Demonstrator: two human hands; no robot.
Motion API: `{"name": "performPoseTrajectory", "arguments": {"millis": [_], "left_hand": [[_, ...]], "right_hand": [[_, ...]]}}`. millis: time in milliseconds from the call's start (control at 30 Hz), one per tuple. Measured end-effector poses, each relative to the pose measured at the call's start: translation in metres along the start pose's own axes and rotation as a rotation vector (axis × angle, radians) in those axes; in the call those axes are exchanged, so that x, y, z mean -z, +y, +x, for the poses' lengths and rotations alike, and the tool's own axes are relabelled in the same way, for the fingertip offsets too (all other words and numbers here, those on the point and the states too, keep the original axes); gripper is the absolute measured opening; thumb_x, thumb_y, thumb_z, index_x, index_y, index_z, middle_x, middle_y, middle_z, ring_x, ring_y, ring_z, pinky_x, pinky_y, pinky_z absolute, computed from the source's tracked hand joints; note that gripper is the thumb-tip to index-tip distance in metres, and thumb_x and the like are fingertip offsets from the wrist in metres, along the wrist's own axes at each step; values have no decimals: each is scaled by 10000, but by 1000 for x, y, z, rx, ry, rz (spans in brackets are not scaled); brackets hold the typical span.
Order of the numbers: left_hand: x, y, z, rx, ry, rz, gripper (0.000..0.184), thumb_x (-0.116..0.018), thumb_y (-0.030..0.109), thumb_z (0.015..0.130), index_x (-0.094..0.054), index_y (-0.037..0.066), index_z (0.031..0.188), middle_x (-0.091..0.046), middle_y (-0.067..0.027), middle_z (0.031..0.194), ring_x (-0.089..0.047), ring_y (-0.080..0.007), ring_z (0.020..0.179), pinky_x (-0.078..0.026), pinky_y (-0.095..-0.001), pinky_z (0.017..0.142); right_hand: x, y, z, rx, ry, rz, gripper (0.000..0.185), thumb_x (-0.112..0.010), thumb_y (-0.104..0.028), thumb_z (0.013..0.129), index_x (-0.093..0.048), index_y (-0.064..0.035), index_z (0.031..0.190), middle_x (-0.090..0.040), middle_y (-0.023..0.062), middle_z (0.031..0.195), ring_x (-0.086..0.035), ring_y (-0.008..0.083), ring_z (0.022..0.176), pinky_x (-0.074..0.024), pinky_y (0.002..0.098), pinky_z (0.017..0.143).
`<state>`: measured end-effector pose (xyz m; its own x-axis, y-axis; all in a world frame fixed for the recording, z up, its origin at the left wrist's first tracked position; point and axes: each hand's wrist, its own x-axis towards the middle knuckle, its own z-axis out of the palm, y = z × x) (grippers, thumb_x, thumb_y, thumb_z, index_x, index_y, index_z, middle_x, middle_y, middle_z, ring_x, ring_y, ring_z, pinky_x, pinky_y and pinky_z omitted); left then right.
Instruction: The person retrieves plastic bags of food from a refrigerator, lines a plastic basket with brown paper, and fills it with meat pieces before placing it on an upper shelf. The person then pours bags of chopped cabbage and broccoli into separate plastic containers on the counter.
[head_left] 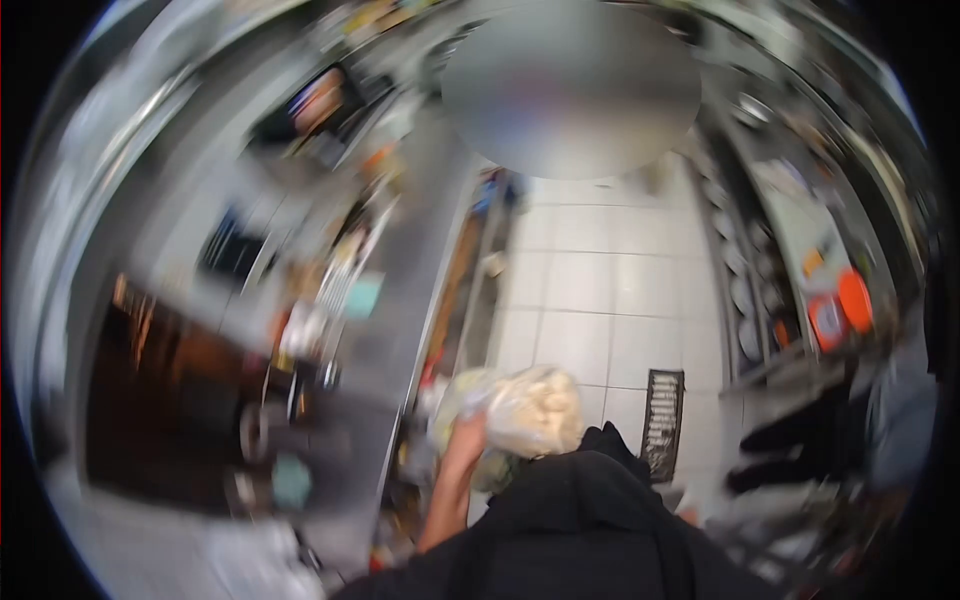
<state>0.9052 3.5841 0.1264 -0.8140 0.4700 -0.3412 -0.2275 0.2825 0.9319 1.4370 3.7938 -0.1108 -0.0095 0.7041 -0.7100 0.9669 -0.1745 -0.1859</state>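
Observation:
My left hand [468,432] is closed on a clear plastic bag [540,408] in front of my body, low in the picture. Pale yellowish pieces fill the bag; their kind is too blurred to tell. Next to it, under and left of my fist, more clear plastic and something greenish show, and I cannot tell whether they belong to the same bag. On the right side of my dark clothing there is only a small skin-toned patch. My right hand cannot be made out.
A long steel counter [405,290] runs along my left, bearing a teal item [363,297] and blurred goods. Light floor tiles [580,280] stretch ahead, with a dark slotted floor grate [661,425]. Shelves of stacked dishes [735,260] and orange-lidded tubs [853,299] line the right.

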Motion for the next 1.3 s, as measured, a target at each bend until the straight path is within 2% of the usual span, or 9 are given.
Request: {"name": "performPoseTrajectory", "arguments": {"millis": [67,133,167,233,500,667,767,1000,1300], "left_hand": [[-36,19,69,-38,71,-61,438,-550,229,1050,-568,-53,1384,-675,-185,1275,-676,-272,1089,-529,-387,932],[-52,29,150,-59,156,115,447,-553,264,1057,-570,-26,1396,-681,-154,1258,-679,-279,1107,-535,-422,944],[-77,47,179,5,141,-17,456,-554,284,1058,-576,-32,1385,-688,-151,1241,-688,-283,1091,-544,-427,920],[-121,96,232,71,122,-115,473,-557,320,1057,-591,-42,1360,-702,-149,1208,-703,-288,1050,-557,-436,872],[-272,162,506,101,232,69,494,-526,317,1058,-560,-51,1386,-670,-202,1275,-693,-337,1092,-564,-466,920],[-366,267,667,198,210,-13,509,-550,352,1035,-644,-104,1241,-716,-200,1147,-690,-310,1010,-550,-426,851],[-414,299,779,229,135,80,532,-545,343,1050,-572,-75,1379,-680,-185,1259,-699,-326,1076,-578,-450,868],[-591,423,952,230,167,-84,547,-530,353,1063,-528,-66,1415,-655,-184,1311,-700,-326,1069,-582,-452,821],[-845,546,1126,43,169,-67,528,-561,330,1064,-523,-63,1414,-646,-169,1321,-655,-309,1137,-539,-438,930]], "right_hand": [[57,-65,57,67,120,28,757,-767,-455,816,-563,76,1315,-599,271,1366,-566,394,1313,-480,466,1081],[146,-162,106,113,304,84,607,-753,-309,797,-580,3,1288,-637,255,1274,-619,388,1222,-509,459,1031],[190,-201,154,197,435,82,694,-747,-238,738,-540,19,1347,-668,248,1234,-642,405,1177,-521,461,1000],[274,-291,155,242,545,134,472,-723,-188,721,-566,-41,1140,-674,228,1162,-646,410,1124,-532,474,948],[540,-536,313,348,996,503,429,-718,-158,734,-595,3,1112,-664,236,1063,-665,421,1039,-526,481,885],[674,-661,377,368,959,986,355,-683,-92,760,-579,38,1074,-670,178,987,-674,289,897,-531,384,838],[725,-709,437,413,839,1426,393,-673,-51,768,-577,55,1134,-655,140,1036,-656,229,934,-535,364,845],[854,-828,576,344,577,1943,511,-586,0,763,-535,55,1268,-636,162,1108,-672,291,964,-583,412,854],[1104,-989,818,467,290,2298,522,-596,-20,795,-514,71,1303,-619,184,1173,-652,316,1067,-548,433,950]]}}
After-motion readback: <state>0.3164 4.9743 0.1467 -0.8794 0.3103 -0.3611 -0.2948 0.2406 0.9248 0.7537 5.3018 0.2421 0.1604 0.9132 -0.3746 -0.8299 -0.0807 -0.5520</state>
